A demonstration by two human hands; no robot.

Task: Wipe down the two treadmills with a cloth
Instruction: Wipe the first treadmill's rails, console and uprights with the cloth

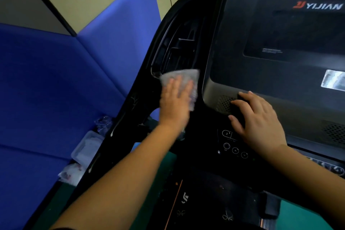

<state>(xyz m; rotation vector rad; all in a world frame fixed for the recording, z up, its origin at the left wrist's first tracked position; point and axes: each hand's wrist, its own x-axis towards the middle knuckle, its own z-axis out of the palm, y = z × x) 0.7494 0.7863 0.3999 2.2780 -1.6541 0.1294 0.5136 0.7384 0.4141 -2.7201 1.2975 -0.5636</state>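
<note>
Blue padded wall panels (pixel 46 80) fill the left. The glossy black treadmill console with its dark screen (pixel 233 43) takes the right; we see only this one machine.

The right hand (pixel 259 119) lies on the lower left corner of the display panel, fingers spread and gently bent, gripping nothing. We judge it a brace to steady the reach.

The left hand (pixel 174 99) is flat, fingers straight and spread. It presses the pale grey crumpled cloth (pixel 186 75) against the console's left edge, just below a slatted recess. We judge the flat palm keeps more cloth on the surface.

Small round buttons (pixel 235 150) sit beside the right wrist, apart from the cloth.
</note>
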